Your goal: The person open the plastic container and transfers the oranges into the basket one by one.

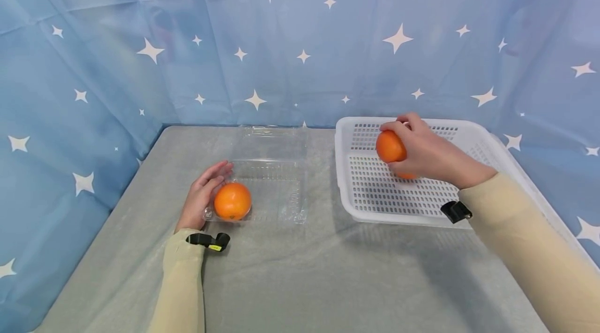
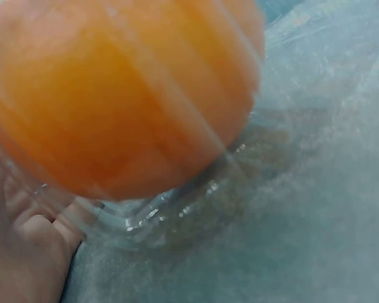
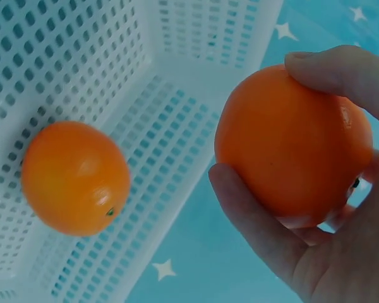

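In the head view, my right hand (image 1: 424,153) grips an orange (image 1: 391,146) above the white basket (image 1: 344,182). The right wrist view shows thumb and fingers wrapped round this held orange (image 3: 284,145). A second orange (image 3: 76,178) lies on the basket's perforated floor, mostly covered by the hand in the head view. On the left, a clear plastic clamshell box (image 1: 276,200) stands with its lid folded back. One orange (image 1: 233,201) sits in its front left corner. My left hand (image 1: 199,200) rests against the box's left side, fingers extended; the left wrist view shows the orange through the plastic wall.
Grey cloth covers the table (image 1: 281,281). Behind and at the sides hangs a blue curtain (image 1: 290,25) with white stars. The basket's raised rim stands at the right, with a strip of table between it and the box.
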Available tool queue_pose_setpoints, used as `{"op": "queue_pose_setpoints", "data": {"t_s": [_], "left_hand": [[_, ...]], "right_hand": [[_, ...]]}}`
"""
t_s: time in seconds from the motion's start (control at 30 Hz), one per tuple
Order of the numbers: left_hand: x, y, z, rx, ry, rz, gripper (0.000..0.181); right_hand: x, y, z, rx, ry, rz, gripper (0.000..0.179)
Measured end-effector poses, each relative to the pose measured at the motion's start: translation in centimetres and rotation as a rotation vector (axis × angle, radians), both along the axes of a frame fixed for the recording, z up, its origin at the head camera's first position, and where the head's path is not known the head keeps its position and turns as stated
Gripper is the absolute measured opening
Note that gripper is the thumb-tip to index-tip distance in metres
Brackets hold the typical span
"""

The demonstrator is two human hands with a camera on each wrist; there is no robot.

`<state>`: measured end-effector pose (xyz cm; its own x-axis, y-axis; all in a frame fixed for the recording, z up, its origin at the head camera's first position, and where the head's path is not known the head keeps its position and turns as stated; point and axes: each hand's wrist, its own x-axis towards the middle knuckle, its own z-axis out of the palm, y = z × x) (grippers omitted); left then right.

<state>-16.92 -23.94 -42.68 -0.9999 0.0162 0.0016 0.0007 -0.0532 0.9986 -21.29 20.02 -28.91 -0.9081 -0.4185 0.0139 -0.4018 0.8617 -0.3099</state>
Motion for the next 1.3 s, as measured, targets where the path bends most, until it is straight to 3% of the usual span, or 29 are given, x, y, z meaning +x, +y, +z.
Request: {"op": "queue_pose_setpoints", "data": {"t_s": [0.63,1.3], "left_hand": [[0.0,0.0,0.2,-0.005,0.022,-0.022,0.041],[-0.1,-0.1,0.0,0.002,0.021,-0.016,0.041]], "right_hand": [[-1.9,3.6,-0.8,0.007,-0.129,-0.073,0.064],[-3.9,6.3,-1.9,0.028,-0.152,-0.161,0.070]]}}
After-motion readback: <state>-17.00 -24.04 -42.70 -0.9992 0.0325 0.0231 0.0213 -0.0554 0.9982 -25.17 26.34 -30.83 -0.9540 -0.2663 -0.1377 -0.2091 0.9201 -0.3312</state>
